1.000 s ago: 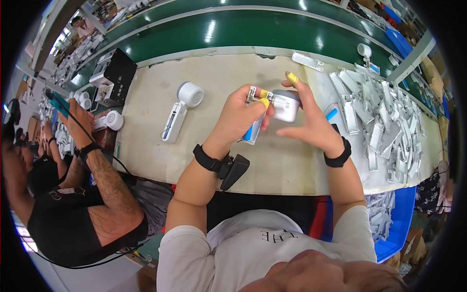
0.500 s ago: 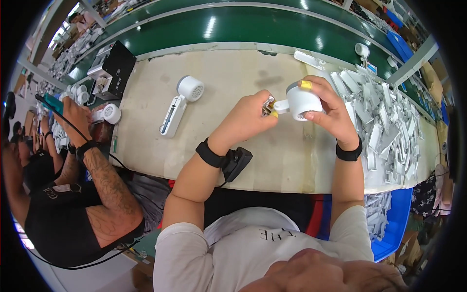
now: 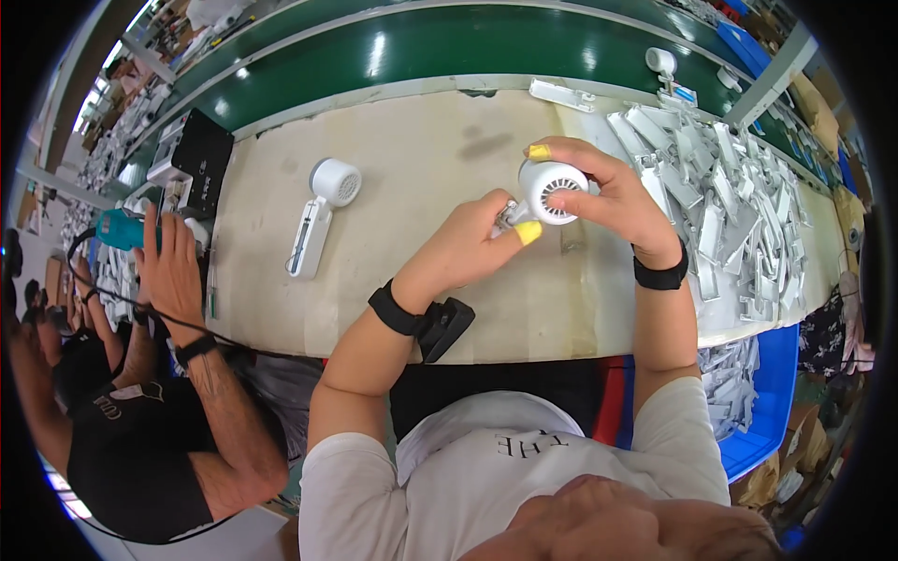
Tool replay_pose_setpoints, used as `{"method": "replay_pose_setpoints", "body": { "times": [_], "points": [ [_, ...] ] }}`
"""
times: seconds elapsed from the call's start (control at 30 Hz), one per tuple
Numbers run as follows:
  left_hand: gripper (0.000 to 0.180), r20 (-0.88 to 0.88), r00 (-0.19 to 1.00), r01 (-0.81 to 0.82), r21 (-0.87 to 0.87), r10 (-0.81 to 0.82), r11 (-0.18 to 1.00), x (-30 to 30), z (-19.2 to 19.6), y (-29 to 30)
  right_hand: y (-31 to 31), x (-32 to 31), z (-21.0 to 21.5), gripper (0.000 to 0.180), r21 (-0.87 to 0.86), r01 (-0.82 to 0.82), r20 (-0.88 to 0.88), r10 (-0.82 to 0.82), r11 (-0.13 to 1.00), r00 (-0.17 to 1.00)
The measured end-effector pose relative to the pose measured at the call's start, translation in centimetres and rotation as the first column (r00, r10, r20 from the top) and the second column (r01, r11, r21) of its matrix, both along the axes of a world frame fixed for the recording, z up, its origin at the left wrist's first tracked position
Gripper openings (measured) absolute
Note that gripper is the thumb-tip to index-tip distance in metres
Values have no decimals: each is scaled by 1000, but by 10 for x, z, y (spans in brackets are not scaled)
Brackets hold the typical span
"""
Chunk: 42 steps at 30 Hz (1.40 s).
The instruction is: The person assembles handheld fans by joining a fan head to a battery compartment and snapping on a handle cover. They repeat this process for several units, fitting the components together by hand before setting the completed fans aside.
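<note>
- the person's left hand (image 3: 460, 245) grips the narrow neck of a white fan-like device (image 3: 552, 183);
- the right hand (image 3: 610, 194) wraps its round head, thumb on the slotted face;
- a similar unit (image 3: 323, 208) lies leftward on the pale surface (image 3: 412, 159);
- white casings (image 3: 716, 196) heap up at right
</note>
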<state>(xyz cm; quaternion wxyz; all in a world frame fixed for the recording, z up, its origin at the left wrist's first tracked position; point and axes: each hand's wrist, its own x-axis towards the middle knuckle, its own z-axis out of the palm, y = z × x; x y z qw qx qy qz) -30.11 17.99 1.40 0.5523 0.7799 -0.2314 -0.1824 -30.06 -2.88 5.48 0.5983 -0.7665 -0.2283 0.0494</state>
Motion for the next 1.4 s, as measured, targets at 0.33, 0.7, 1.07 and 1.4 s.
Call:
{"method": "replay_pose_setpoints", "body": {
  "times": [0.33, 0.7, 1.07, 1.4],
  "points": [
    [25, -432, 895, -219, -642, -110, 735, 1, 4, -4, -5, 66, -18, 44, -210, 282, 162, -251, 936, 954],
    [33, -347, 938, -231, -652, -13, 722, 21, -1, 16, 1, 158, -59, 37, -830, 503, 455, -227, 242, 861],
    [33, -261, 919, -376, -805, 294, 459, 36, 1, 31, 23, 91, -39, 61, -221, 465, 212, -423, 857, 881],
    [28, -412, 891, -454, -811, 191, 369, 36, -7, 29, -25, -6, -30, 60, -404, 253, 147, -211, 879, 966]
  ]
}}
